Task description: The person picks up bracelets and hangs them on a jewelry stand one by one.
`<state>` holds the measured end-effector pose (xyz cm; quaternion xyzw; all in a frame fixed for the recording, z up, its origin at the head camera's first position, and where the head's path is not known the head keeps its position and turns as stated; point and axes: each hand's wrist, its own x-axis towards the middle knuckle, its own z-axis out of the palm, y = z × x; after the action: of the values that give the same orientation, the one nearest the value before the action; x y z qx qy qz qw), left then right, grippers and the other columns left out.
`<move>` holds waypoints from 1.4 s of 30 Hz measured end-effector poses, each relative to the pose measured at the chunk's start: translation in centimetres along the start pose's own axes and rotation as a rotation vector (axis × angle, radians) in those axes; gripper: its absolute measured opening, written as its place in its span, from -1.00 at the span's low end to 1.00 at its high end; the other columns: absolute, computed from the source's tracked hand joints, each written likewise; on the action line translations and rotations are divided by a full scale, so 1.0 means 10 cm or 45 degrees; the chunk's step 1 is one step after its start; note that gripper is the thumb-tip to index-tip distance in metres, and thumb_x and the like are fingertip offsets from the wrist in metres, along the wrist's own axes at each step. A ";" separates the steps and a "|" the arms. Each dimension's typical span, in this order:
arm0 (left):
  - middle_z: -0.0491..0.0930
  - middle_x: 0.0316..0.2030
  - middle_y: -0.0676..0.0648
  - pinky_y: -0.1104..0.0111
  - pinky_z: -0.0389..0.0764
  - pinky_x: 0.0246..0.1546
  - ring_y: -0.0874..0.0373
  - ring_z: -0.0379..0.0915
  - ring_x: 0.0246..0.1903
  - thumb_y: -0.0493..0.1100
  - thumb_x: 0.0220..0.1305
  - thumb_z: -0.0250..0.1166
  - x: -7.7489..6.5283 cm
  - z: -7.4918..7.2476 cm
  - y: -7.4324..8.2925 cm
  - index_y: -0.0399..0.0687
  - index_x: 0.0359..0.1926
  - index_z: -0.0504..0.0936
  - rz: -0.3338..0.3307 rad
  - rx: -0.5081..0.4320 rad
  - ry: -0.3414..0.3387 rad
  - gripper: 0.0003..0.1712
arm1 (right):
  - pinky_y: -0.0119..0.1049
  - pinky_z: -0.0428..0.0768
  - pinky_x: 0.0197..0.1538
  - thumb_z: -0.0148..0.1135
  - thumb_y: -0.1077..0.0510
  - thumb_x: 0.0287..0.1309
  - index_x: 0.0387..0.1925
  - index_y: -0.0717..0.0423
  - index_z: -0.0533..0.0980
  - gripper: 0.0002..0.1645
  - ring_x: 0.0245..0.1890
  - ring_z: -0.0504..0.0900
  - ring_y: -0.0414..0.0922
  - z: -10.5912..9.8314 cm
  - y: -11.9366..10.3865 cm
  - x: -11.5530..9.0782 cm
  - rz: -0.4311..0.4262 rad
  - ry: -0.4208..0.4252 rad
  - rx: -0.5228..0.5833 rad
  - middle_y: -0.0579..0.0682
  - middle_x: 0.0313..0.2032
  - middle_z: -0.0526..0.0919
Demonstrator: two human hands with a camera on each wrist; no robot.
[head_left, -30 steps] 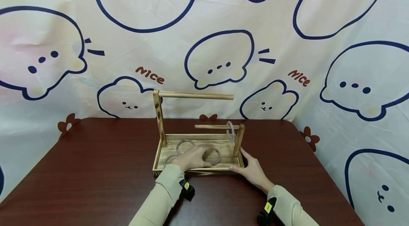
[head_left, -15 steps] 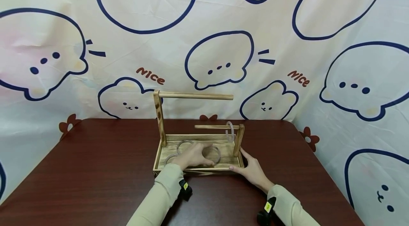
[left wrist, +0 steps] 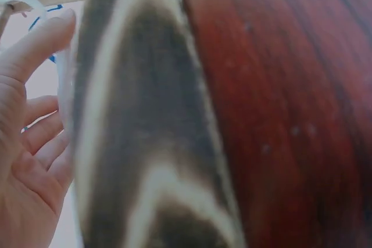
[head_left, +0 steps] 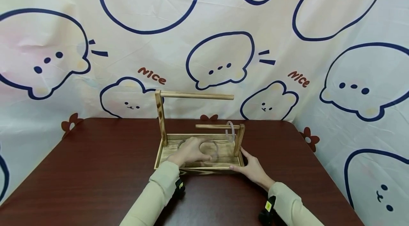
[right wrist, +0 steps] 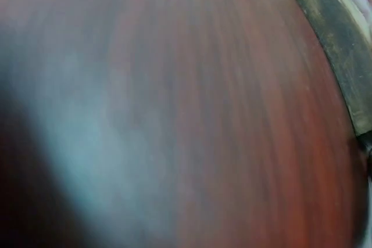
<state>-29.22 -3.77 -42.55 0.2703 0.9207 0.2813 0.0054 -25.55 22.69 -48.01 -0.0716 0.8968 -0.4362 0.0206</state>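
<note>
A wooden jewellery rack has a shallow tray base (head_left: 162,155), a tall left post with a long bar (head_left: 198,95) and a short right post with a lower bar (head_left: 211,126). Thumb and fingers of my left hand (head_left: 190,151) pinch a translucent ring-shaped bangle (head_left: 217,148) over the tray. Part of another bangle (head_left: 180,144) shows behind that hand; the rest of it is hidden. One clear bangle (head_left: 233,132) hangs on the lower bar near its post. My right hand (head_left: 254,172) grips the tray's front right corner, thumb at the front wall.
The rack stands on a dark red-brown table (head_left: 105,169), near its back edge. Behind it hangs a pale curtain (head_left: 220,16) with cartoon outlines. The tray's front wall (left wrist: 145,103) fills much of the left wrist view.
My left hand has moved slightly up and left, bringing the pinched bangle up with it. A bangle at the tray's left is now hidden behind the hand. The right hand stays on the corner.
</note>
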 end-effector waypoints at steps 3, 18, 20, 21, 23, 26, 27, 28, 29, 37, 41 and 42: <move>0.59 -0.03 -0.08 0.15 0.50 -0.10 0.02 0.53 -0.16 0.14 -0.11 0.42 -0.01 -0.05 0.03 0.16 0.15 0.48 0.010 -0.011 0.025 -0.28 | 0.10 0.28 0.21 0.41 -0.30 -0.27 0.40 0.05 0.01 0.26 0.34 0.11 0.10 -0.01 -0.02 0.03 -0.001 -0.021 -0.028 0.16 0.36 0.10; 0.43 0.17 -0.16 0.10 0.41 0.07 -0.05 0.47 -0.03 0.13 -0.14 0.45 -0.27 -0.29 0.24 -0.15 0.23 0.39 -0.049 -0.020 0.120 -0.09 | -0.01 0.38 0.13 0.41 -0.32 -0.30 0.40 0.15 -0.03 0.34 0.25 0.29 0.07 -0.06 -0.12 0.07 0.016 -0.110 -0.120 0.23 0.33 0.16; 0.42 0.17 -0.15 0.13 0.42 0.06 0.02 0.50 -0.13 0.16 -0.14 0.45 -0.31 -0.34 0.26 -0.18 0.24 0.37 -0.058 -0.001 0.135 -0.06 | -0.01 0.39 0.12 0.41 -0.32 -0.30 0.39 0.17 -0.03 0.34 0.25 0.29 0.08 -0.07 -0.14 0.08 0.021 -0.126 -0.130 0.25 0.32 0.16; 0.44 0.15 -0.13 0.16 0.43 0.04 0.07 0.51 -0.23 0.17 -0.14 0.44 -0.33 -0.37 0.26 -0.17 0.25 0.36 -0.063 -0.003 0.140 -0.05 | 0.00 0.38 0.14 0.41 -0.32 -0.30 0.39 0.18 -0.03 0.34 0.25 0.28 0.09 -0.08 -0.15 0.08 0.026 -0.135 -0.130 0.25 0.32 0.16; 0.46 0.11 -0.10 0.19 0.44 0.01 0.13 0.48 -0.39 0.18 -0.15 0.44 -0.36 -0.40 0.27 -0.16 0.26 0.35 -0.058 -0.006 0.151 -0.04 | 0.02 0.36 0.16 0.41 -0.32 -0.30 0.39 0.20 -0.03 0.34 0.29 0.22 0.10 -0.09 -0.17 0.09 0.027 -0.146 -0.143 0.24 0.33 0.15; 0.45 0.12 -0.09 0.16 0.42 0.06 0.11 0.51 -0.21 0.17 -0.13 0.44 -0.41 -0.45 0.26 -0.14 0.26 0.35 -0.052 -0.005 0.172 -0.05 | 0.04 0.36 0.16 0.42 -0.30 -0.29 0.38 0.25 -0.02 0.34 0.28 0.23 0.11 -0.11 -0.20 0.09 0.017 -0.157 -0.161 0.27 0.32 0.16; 0.44 0.13 -0.10 0.15 0.42 0.07 0.07 0.51 -0.12 0.17 -0.13 0.44 -0.43 -0.46 0.25 -0.15 0.26 0.35 -0.048 -0.004 0.178 -0.06 | 0.03 0.35 0.16 0.42 -0.30 -0.29 0.38 0.25 -0.02 0.34 0.28 0.23 0.11 -0.11 -0.20 0.09 0.016 -0.158 -0.166 0.27 0.31 0.17; 0.43 0.15 -0.11 0.13 0.41 0.08 0.04 0.47 -0.02 0.17 -0.13 0.44 -0.44 -0.47 0.25 -0.15 0.26 0.36 -0.041 0.003 0.185 -0.06 | 0.03 0.35 0.17 0.43 -0.29 -0.29 0.38 0.26 -0.02 0.34 0.29 0.23 0.11 -0.11 -0.21 0.09 0.013 -0.158 -0.170 0.27 0.31 0.17; 0.40 0.19 -0.11 0.12 0.40 0.09 0.02 0.41 0.07 0.16 -0.12 0.44 -0.46 -0.48 0.24 -0.15 0.25 0.36 -0.038 0.011 0.191 -0.07 | 0.03 0.34 0.18 0.43 -0.29 -0.29 0.38 0.26 -0.02 0.34 0.29 0.23 0.11 -0.12 -0.22 0.09 0.014 -0.160 -0.171 0.28 0.31 0.17; 0.40 0.11 -0.06 0.19 0.49 -0.11 0.04 0.44 -0.04 0.13 -0.12 0.43 -0.56 -0.56 0.19 -0.13 0.28 0.32 0.009 0.012 0.239 -0.06 | 0.02 0.33 0.19 0.41 -0.31 -0.29 0.38 0.26 -0.03 0.34 0.31 0.19 0.10 -0.13 -0.21 0.07 0.014 -0.161 -0.160 0.25 0.33 0.15; 0.37 0.06 -0.04 0.27 0.45 -0.22 0.12 0.41 -0.16 0.14 -0.13 0.42 -0.59 -0.56 0.16 -0.07 0.30 0.30 -0.006 -0.002 0.244 -0.06 | 0.02 0.34 0.18 0.42 -0.30 -0.28 0.38 0.26 -0.03 0.34 0.31 0.18 0.10 -0.14 -0.23 0.06 0.014 -0.160 -0.152 0.26 0.33 0.13; 0.37 0.05 -0.04 0.29 0.44 -0.24 0.14 0.40 -0.18 0.14 -0.13 0.42 -0.60 -0.57 0.15 -0.05 0.29 0.31 -0.009 -0.002 0.247 -0.06 | 0.03 0.34 0.18 0.42 -0.29 -0.27 0.38 0.26 -0.03 0.33 0.31 0.18 0.10 -0.14 -0.24 0.06 0.012 -0.162 -0.149 0.26 0.33 0.13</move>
<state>-24.28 -8.69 -37.85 0.2387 0.9176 0.3070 -0.0824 -25.98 22.25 -45.27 -0.0959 0.9180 -0.3775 0.0752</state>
